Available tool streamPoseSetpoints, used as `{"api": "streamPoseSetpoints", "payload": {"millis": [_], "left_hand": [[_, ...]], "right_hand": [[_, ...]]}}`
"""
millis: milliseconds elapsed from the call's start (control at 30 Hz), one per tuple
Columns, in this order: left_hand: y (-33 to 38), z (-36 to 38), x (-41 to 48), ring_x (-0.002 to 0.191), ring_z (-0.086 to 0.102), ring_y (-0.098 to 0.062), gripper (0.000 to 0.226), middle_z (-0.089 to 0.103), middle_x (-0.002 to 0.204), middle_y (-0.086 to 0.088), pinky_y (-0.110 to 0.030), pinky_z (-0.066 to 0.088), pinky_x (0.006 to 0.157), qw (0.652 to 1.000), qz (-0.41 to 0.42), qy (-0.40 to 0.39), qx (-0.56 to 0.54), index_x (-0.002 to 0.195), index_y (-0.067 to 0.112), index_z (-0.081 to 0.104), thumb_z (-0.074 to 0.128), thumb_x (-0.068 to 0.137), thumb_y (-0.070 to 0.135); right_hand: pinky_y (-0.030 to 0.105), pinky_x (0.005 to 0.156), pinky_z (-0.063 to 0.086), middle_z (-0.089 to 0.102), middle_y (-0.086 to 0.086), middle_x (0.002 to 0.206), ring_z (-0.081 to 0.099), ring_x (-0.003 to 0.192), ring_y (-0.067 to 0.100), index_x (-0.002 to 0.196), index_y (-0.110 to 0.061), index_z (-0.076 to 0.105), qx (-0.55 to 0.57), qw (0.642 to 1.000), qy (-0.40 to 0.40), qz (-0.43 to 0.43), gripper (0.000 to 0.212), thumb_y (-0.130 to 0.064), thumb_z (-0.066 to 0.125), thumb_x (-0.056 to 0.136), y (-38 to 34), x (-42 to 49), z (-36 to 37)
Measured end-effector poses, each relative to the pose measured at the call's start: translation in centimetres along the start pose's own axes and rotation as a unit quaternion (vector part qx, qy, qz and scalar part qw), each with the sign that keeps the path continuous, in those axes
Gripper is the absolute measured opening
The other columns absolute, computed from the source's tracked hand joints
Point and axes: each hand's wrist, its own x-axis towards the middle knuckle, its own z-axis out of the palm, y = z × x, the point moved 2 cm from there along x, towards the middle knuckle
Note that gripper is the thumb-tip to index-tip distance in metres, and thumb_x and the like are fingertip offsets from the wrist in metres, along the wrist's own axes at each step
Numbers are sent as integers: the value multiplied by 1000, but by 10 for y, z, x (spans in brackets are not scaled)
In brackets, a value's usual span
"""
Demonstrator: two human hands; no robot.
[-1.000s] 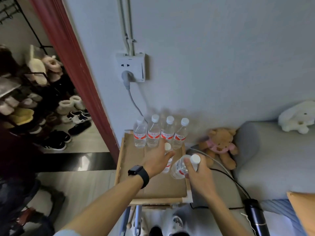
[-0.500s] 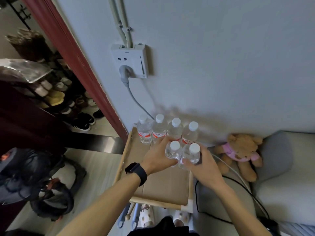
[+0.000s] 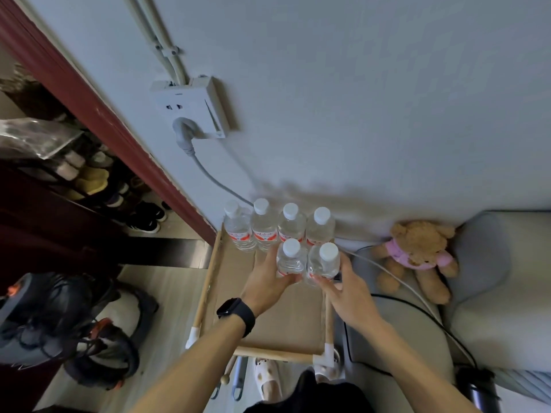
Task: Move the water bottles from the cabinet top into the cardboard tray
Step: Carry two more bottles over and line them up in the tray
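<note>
Two water bottles are held upright, side by side and touching, at the far right of the cardboard tray [image 3: 286, 323], directly in front of a row of four bottles [image 3: 280, 228] lined up against the grey wall [image 3: 357, 84]. The left-hand bottle [image 3: 290, 259] is gripped by the left hand [image 3: 265, 284], whose fingers are curled round its lower half, well below the white cap. A black smartwatch [image 3: 235, 315] is worn on that wrist. The right-hand bottle [image 3: 324, 260] is clasped by the right hand [image 3: 348, 293], with the fingers wrapped round its lower end and the thumb laid along its outer side, just beside the tray's right wooden rail [image 3: 328, 317]. Whether either base is resting on the cardboard cannot be told, as both are hidden by the hands. All six bottles are seen capped in white. A wall socket [image 3: 190, 108] with a grey plug [image 3: 183, 135] is mounted above the tray, and a brown teddy bear [image 3: 417, 251] in pink is propped against a grey cushion [image 3: 483, 257] to the right.
</note>
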Motion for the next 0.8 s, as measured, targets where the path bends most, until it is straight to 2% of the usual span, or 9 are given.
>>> {"api": "streamPoseSetpoints", "payload": {"millis": [100,200,300,400,533,600,700,800], "left_hand": [[1,0,5,116,58,-18,78,57,133,10,-36,51,88,1000,-1,12,-1,141,45,25,74,80,46],[4,-2,8,116,59,-19,79,59,130,13,-36,50,89,1000,1,12,0,143,44,23,74,82,41],[3,-3,9,124,54,-21,83,54,138,10,-42,49,96,1000,-1,8,0,145,43,20,73,82,41],[2,-5,11,128,51,-24,84,50,142,4,-47,48,100,1000,-2,5,-2,144,46,18,72,79,46],[-4,-9,18,124,53,-19,87,54,138,7,-40,48,99,1000,-3,-6,6,145,36,24,77,77,45],[-4,-11,21,121,55,-16,86,55,134,10,-34,47,95,1000,-3,-14,3,145,31,28,79,77,42],[1,-12,22,118,54,-14,80,54,132,9,-29,45,91,1000,-3,-19,-2,139,29,32,80,75,38],[1,-13,24,117,54,-14,75,54,129,8,-29,45,91,1000,-2,-28,10,135,29,34,79,75,35]], "right_hand": [[-4,74,40,52,-35,116,57,83,-22,148,-43,21,-8,1000,-21,-5,70,-46,64,93,-1,8,-1],[-1,74,39,51,-31,117,57,87,-16,149,-41,20,-22,999,-26,-10,70,-49,61,93,-3,14,-1],[16,84,44,52,-27,121,62,103,1,151,-38,21,-24,999,-25,-11,71,-50,61,93,-3,15,0],[24,90,46,53,-25,124,62,104,3,152,-41,18,-17,999,-26,-11,73,-51,60,93,-3,14,2],[22,90,50,61,-20,125,64,95,-4,149,-45,19,-7,1000,-17,-3,72,-48,64,92,-3,14,7],[24,95,51,62,-18,129,66,101,0,151,-41,20,-5,1000,-17,0,75,-49,64,92,-2,14,9],[31,98,53,60,-21,134,67,108,4,156,-40,10,-9,999,-38,12,90,-57,66,87,-1,15,10],[27,96,49,61,-21,131,64,113,6,155,-37,16,-25,998,-47,23,88,-48,70,87,-4,18,7]]}}
